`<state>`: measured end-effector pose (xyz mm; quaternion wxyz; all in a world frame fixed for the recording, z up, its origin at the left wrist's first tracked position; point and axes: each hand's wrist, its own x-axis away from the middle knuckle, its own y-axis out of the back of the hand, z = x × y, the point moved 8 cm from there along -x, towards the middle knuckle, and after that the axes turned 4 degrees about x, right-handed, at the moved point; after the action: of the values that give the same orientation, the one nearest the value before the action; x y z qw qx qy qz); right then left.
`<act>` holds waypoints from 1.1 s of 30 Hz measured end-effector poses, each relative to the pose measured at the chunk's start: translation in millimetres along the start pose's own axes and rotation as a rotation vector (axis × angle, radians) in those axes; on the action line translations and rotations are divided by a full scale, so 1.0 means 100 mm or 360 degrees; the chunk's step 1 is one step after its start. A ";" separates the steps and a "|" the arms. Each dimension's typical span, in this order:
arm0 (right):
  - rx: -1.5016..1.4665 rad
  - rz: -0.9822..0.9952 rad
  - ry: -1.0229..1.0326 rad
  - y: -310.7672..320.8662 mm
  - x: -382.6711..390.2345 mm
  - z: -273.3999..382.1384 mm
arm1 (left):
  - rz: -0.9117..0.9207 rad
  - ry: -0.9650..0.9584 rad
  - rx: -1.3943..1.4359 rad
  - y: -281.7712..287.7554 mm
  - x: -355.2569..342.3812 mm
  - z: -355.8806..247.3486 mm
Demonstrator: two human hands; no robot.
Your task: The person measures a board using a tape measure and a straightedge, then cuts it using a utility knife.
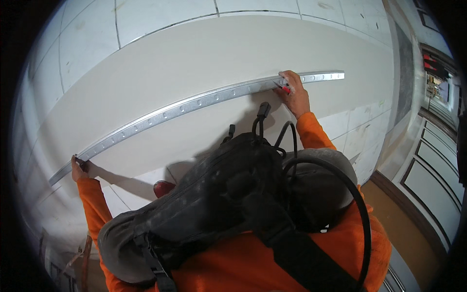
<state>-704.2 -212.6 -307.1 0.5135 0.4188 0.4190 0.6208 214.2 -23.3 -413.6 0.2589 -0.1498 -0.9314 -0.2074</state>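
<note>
A long silver metal profile (182, 108) with a row of round dimples lies across a pale grey-beige board (194, 58). It looks like a drywall sheet. My left hand (79, 169) grips the profile near its left end, thumb and fingers closed on its edges. Toward the other end, my right hand (296, 96) is closed over the profile, with a stretch of metal extending beyond it. The same hand holds a small red-handled knife (286, 89) whose thin tip points at the profile; most of the handle is hidden by the fingers.
White floor tiles (165, 14) with dark joints surround the board. A black bag (219, 180) with straps and a hose hangs at my front. A red object (163, 188) shows partly beneath it. White panelled fronts (428, 187) stand along the right side.
</note>
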 end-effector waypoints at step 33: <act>-0.0303 0.0178 0.0138 -0.36 0.08 -0.47 | -0.0726 -0.0493 -0.0744 0.03 0.94 -0.30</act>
<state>-739.7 -204.4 -354.8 0.4967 0.3636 0.3560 0.7031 150.8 -18.7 -338.3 0.0205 -0.0228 -0.8965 -0.4420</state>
